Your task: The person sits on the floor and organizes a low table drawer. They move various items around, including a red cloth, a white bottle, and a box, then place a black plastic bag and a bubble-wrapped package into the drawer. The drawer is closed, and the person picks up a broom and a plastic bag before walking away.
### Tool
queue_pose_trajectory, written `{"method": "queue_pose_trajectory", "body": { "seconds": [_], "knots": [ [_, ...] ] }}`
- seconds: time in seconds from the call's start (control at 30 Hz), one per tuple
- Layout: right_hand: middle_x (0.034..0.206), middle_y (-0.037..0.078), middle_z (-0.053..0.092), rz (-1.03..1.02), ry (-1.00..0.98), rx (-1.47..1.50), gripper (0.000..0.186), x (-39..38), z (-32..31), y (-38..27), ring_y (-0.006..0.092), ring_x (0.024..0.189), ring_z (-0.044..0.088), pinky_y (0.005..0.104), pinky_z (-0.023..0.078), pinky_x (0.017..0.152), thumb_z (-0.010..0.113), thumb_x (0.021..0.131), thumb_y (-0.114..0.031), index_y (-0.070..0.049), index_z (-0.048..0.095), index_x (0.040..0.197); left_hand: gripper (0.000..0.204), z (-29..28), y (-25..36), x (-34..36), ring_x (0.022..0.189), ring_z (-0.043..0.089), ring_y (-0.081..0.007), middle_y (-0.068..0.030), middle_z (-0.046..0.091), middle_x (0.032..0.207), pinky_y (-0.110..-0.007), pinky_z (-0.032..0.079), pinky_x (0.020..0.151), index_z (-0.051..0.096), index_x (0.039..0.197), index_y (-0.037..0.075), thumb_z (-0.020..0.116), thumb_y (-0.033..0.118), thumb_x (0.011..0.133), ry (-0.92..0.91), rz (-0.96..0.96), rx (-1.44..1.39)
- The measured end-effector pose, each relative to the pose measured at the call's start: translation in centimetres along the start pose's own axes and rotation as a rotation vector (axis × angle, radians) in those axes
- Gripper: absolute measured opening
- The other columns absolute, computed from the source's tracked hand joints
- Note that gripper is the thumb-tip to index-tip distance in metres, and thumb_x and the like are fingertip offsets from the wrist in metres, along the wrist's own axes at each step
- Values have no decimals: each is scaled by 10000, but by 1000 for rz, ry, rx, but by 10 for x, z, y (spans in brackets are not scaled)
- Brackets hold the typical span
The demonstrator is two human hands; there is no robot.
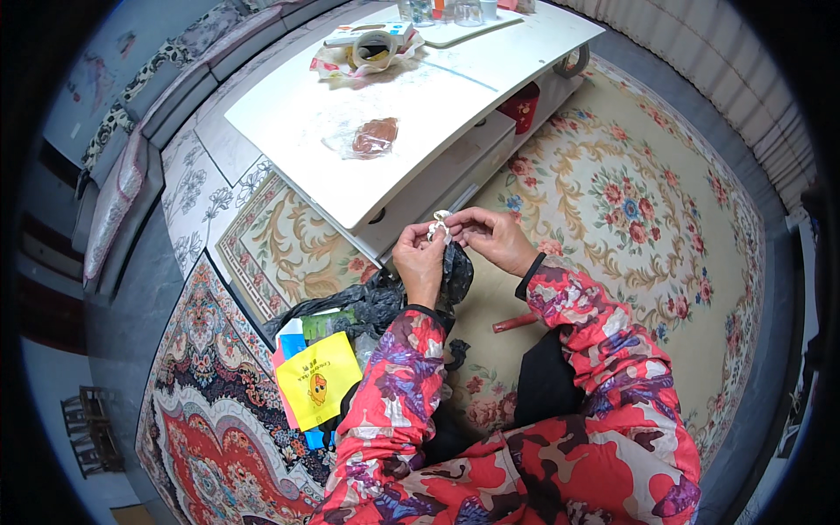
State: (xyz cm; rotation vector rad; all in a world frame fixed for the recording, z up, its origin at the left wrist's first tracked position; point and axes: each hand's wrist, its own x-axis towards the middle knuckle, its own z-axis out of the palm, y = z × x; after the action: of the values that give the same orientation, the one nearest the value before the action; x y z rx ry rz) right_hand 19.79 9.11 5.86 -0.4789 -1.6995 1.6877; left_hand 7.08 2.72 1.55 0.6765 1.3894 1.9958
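L hand & R hand pinch a small white item btwn fingertips, nr ctr. Weak pinch could drop it on floral rug. Black plastic, approx 5 o'clock, might snag fingers. Yellow packet 7 o'clock; white table 11.

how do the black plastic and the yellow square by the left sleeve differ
Colour and surface: the black plastic is dark with no print showing, while the yellow square is bright and carries a printed cartoon figure.
Shape: the black plastic is crumpled and sprawling; the yellow square looks flat, with straight edges.
Place: the black plastic reaches up to the left hand; the yellow square lies apart from it.
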Motion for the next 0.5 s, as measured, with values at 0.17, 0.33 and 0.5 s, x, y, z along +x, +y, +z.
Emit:
{"method": "queue_pose_trajectory", "body": {
  "seconds": [0.17, 0.33, 0.5],
  "knots": [
    [871, 68, 627, -50, 132, -377, 128, 2, 2, 4, 121, 790, 626, 244, 517, 702, 645, 808, -18, 25, 621, 925, 114, 0, 4, -3, 611, 500, -13, 1, 615, 756, -156, 403, 551, 626, 895, -24, 677, 35, 812, -65, -23, 117],
    [825, 91, 611, -150, 279, -464, 142, 1, 8, 7, 150, 726, 637, 260, 524, 653, 686, 768, -19, 27, 605, 874, 111, 2, 9, -4, 684, 551, -32, -21, 636, 806, -163, 441, 625, 621, 916, -21, 665, 32, 829, -104, -68, 30],
    [833, 93, 617, -90, 348, -350, 153, -1, 10, 9, 154, 701, 639, 264, 526, 645, 697, 761, -20, 31, 606, 873, 99, 3, 7, -3, 687, 562, -36, -41, 638, 852, -162, 455, 623, 596, 926, -27, 640, -5, 840, -175, -55, -113]
  ]
}}
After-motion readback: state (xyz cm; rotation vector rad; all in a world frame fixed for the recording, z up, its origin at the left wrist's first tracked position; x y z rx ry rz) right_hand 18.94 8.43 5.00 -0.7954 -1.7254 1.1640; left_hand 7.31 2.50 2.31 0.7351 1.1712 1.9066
